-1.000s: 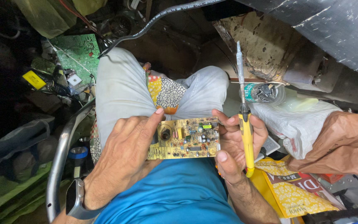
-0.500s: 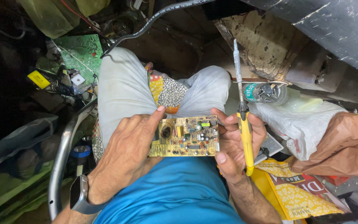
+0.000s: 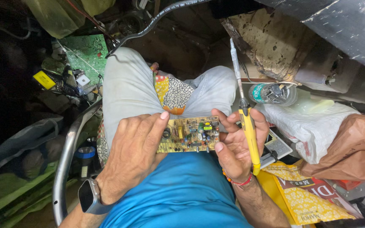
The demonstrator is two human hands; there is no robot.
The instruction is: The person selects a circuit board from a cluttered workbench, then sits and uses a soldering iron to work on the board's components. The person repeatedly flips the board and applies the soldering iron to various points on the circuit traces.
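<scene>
Both hands grip a light, rigid, fragile circuit board (image 3: pixel 189 135) by its edges: left hand (image 3: pixel 134 154) one end, right hand (image 3: pixel 235 145) also pinching a yellow soldering iron (image 3: pixel 248 128).

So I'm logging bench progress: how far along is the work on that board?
Early. The yellow circuit board is held between left hand and right hand over the lap. The soldering iron is in the right hand, tip up, away from the board. Soldering itself looks left.

Light falls from above onto the lap, bright on the pale trousers (image 3: pixel 127 88) and blue shirt (image 3: pixel 182 190). The left edge sinks into deep shadow. Everything's sharp in the middle, slightly stretched at the corners.
</scene>
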